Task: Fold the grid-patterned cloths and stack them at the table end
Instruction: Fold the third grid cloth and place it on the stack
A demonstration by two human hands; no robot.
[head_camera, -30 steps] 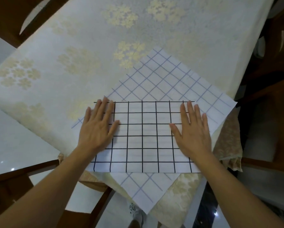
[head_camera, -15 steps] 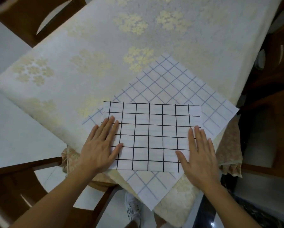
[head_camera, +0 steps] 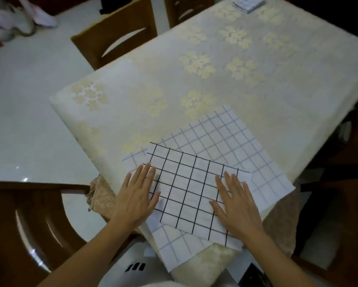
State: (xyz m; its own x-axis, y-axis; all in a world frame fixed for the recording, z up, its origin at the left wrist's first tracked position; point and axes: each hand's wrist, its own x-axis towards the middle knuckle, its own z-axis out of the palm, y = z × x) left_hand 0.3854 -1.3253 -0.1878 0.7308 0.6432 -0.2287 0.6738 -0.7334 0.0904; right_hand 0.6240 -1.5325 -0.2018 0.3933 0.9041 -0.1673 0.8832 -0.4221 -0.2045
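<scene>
A folded white cloth with a black grid lies at the near corner of the table. It rests on a larger white cloth with a faint blue grid, spread flat, whose near corner hangs over the table edge. My left hand presses flat on the black-grid cloth's left edge, fingers straight. On the cloth's right side my right hand lies flat, fingers straight. A small stack of folded grid cloths sits at the far end of the table.
The table carries a cream tablecloth with yellow flower clusters. Wooden chairs stand at the far left, near left and right side. White tiled floor lies to the left.
The view has lifted and turned, showing more of the table and its far end. Both hands have slid toward me along the black-grid cloth, which now lies skewed over the near corner.
</scene>
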